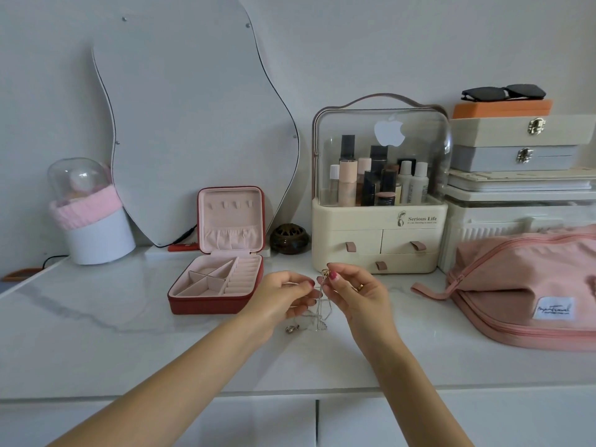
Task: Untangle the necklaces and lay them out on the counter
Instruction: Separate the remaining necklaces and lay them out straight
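My left hand (283,293) and right hand (351,290) both pinch the tangled necklaces (319,312) — chains dangling, their ends pooled on the counter (129,350).

jewellery box (206,303) red, pink lining | counter (96,317) white, grey veining | bag (529,285) pink | sunglasses (503,92) black

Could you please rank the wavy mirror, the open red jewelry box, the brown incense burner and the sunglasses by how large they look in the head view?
1. Wavy mirror
2. Open red jewelry box
3. Sunglasses
4. Brown incense burner

The sunglasses look wider than the burner but flatter, so that pair is close.
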